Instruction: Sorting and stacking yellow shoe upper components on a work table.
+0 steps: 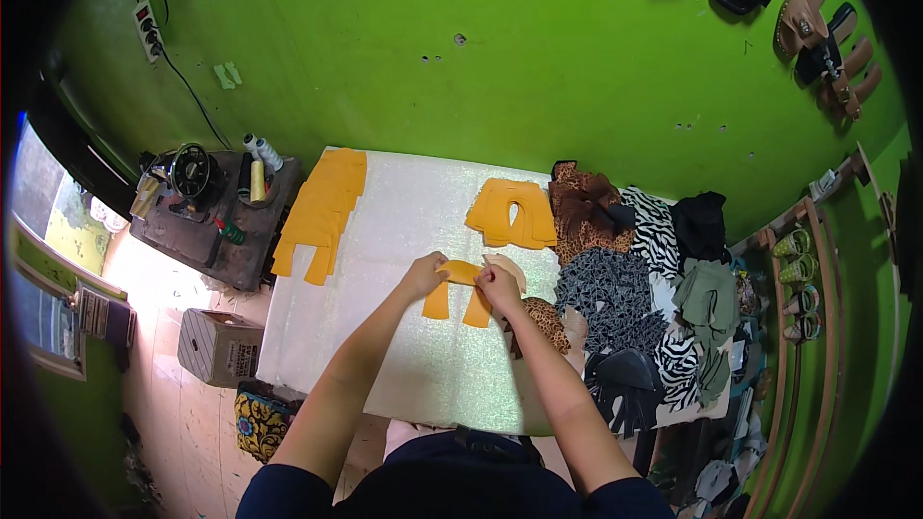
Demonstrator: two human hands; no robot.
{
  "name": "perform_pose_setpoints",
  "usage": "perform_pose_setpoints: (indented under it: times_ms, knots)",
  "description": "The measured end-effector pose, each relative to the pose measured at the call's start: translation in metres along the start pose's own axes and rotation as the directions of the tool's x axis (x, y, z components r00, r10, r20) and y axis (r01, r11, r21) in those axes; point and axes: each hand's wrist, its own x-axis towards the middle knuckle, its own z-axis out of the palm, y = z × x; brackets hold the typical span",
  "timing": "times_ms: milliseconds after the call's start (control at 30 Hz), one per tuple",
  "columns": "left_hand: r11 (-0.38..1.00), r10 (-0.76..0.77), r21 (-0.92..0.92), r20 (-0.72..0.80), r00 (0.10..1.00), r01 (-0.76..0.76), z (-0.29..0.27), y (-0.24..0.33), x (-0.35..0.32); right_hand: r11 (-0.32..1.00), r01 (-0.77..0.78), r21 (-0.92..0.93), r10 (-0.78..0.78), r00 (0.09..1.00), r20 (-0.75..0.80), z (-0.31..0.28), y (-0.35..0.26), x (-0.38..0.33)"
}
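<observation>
A yellow cut piece (461,273) with a curved top and two legs, looking like thin leather or fabric, is between my hands over the white table (394,202). My left hand (424,276) pinches its left upper end. At its right upper end, my right hand (499,286) has its fingers closed on the edge. The two legs hang toward me. Just beyond my right hand lies a beige rounded piece (510,269), partly covered. A stack of similar yellow pieces (511,213) lies farther back. More overlapping yellow pieces (327,202) form a row along the left edge.
Leopard, zebra, dark patterned (604,293) and olive pieces (709,298) heap on the table's right side. A sewing machine (190,171) and thread spools (258,178) stand on a side table at left. A box (219,346) sits on the floor. Sandals (803,10) hang on the green wall.
</observation>
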Motion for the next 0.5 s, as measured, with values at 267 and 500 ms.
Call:
perform_pose_setpoints:
  times_ms: [267, 500]
  knots:
    - [0.989, 0.106, 0.121, -0.151, 0.983, -0.089, 0.011, -0.011, 0.004, 0.919, 0.066, -0.389, -0.098, 0.993, -0.062, 0.001, -0.003, 0.007]
    - [0.965, 0.128, 0.250, -0.201, 0.971, -0.075, 0.018, -0.008, 0.007, 0.852, 0.051, -0.521, -0.077, 0.997, -0.028, -0.001, -0.006, 0.014]
